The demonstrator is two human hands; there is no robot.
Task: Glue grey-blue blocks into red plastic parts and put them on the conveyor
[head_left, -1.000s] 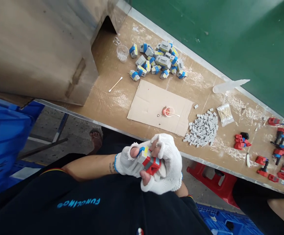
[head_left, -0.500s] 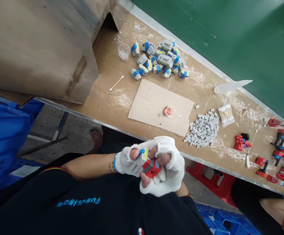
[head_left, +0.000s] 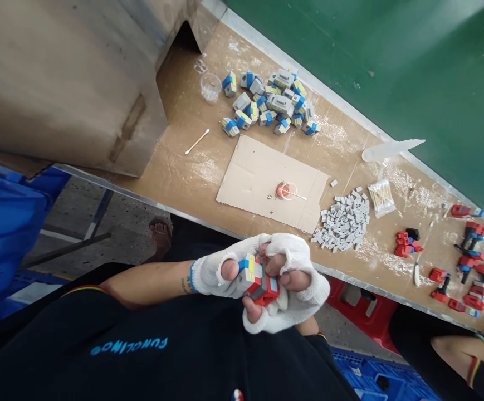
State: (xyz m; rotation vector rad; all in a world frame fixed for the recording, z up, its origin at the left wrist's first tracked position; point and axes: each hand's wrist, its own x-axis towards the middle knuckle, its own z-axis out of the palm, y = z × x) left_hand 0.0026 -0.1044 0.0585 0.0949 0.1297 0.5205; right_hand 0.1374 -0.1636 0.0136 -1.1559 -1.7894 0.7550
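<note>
Both hands wear white gloves with bare fingertips and meet around one toy piece (head_left: 259,280), grey, red, blue and yellow. My left hand (head_left: 220,273) grips its grey and yellow end, thumb on top. My right hand (head_left: 298,281) is wrapped round the red end, its thumb below and its fingers above. Beyond them a cardboard sheet (head_left: 250,172) carries a small cup (head_left: 286,191) of red matter with a cotton swab across it. Small grey parts (head_left: 344,220) lie in a heap to the right of the sheet.
Grey-blue blocks (head_left: 281,100) are piled at the back. Red toy parts (head_left: 473,262) lie at the right, near a swab bag (head_left: 381,197). A large cardboard box (head_left: 66,83) stands left. Another person's arm (head_left: 454,353) shows at lower right.
The toy piece has turned in my hands and now shows more of its yellow and red faces. My right hand has shifted slightly right, its fingers spread further along the piece.
</note>
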